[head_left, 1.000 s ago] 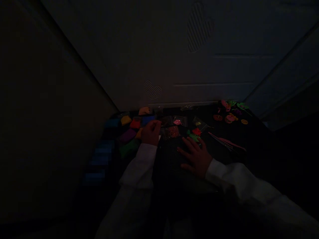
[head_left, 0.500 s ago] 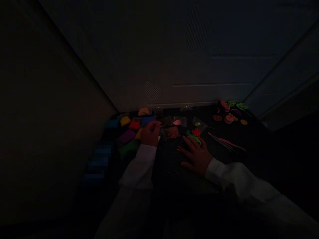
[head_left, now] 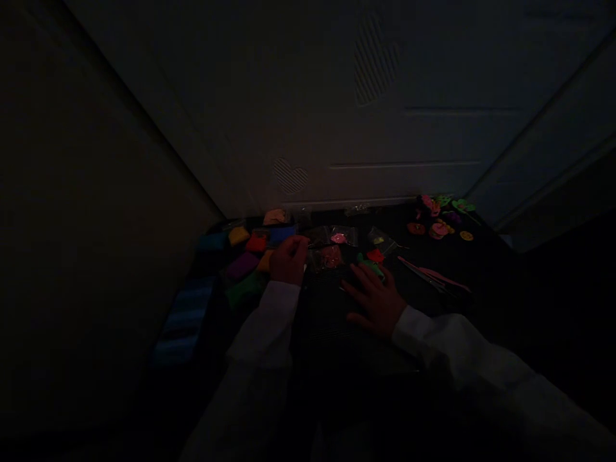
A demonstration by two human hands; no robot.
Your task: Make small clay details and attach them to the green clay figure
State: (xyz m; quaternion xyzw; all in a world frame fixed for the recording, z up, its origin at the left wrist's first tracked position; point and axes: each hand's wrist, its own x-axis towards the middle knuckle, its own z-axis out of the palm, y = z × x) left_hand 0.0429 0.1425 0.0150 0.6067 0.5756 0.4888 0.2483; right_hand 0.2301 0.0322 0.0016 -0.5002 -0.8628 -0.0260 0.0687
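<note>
The scene is very dark. My left hand (head_left: 287, 260) is closed in a pinch above several coloured packets; whatever sits between its fingertips is too dim to make out. A small pale edge shows beneath its wrist side. An orange packet (head_left: 264, 262) lies partly behind this hand, and a clear bag with reddish bits (head_left: 331, 256) is just to its right. My right hand (head_left: 376, 300) rests palm down with fingers spread on a dark ribbed board (head_left: 325, 321). Past its fingertips lie a green shaped piece (head_left: 370, 264) and a red piece (head_left: 375, 256).
Left are purple (head_left: 242, 265), green (head_left: 244, 290) and blue (head_left: 282, 235) packets, plus a blue banded rectangle (head_left: 185, 321). Pink-handled scissors (head_left: 436, 277) lie right. Colourful shaped pieces (head_left: 439, 229) sit at the back right, before a pale panel (head_left: 308, 115) with heart patterns.
The whole view has shifted slightly, so everything appears a little further left. Both hands keep the same pose and place over the table.
</note>
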